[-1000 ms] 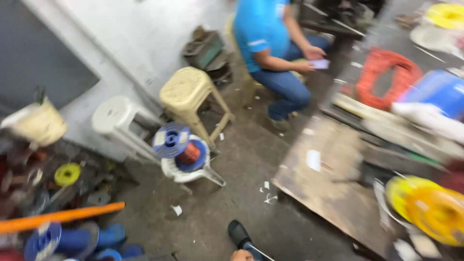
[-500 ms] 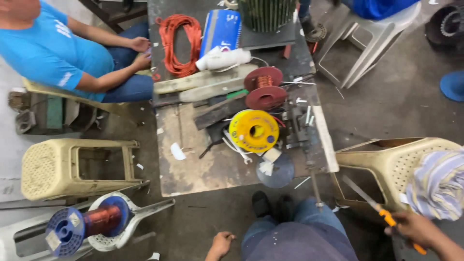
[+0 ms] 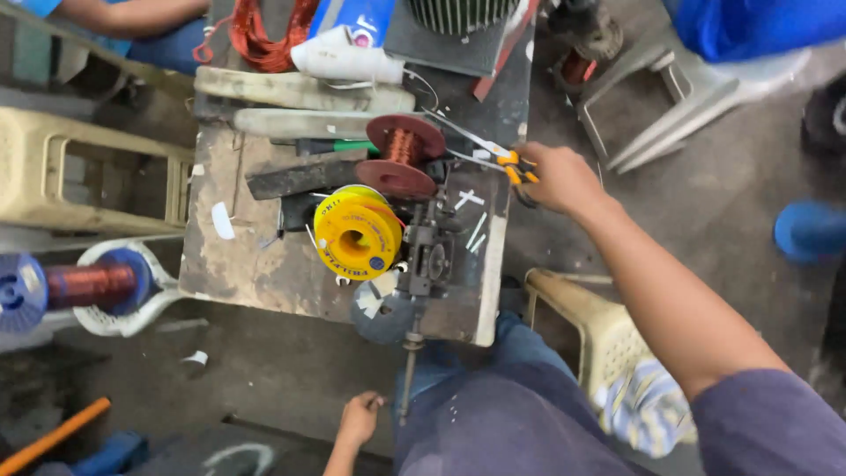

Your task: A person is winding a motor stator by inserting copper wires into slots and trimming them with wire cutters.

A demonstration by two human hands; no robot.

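Scissors [image 3: 489,152] held tight in my right hand [image 3: 557,179], tips near red copper spool [image 3: 401,156] — could nick wire; left hand [image 3: 359,420] loose, holding nothing.

Orange handles and silver blades are shown on the scissors [image 3: 493,152] gripped by the right hand [image 3: 557,179], just right of a dark red spool [image 3: 401,157] wound with copper-coloured wire. Just below that spool a bright yellow reel [image 3: 357,234] is seen on the grey-brown, stained worktop [image 3: 238,264], with an orange-red wire coil [image 3: 264,35] well above it. Far left of the spool, a blue-ended bobbin [image 3: 62,286] of reddish copper wire is seen, and faded blue-grey trousers [image 3: 511,414] are worn beside the left hand [image 3: 359,419].
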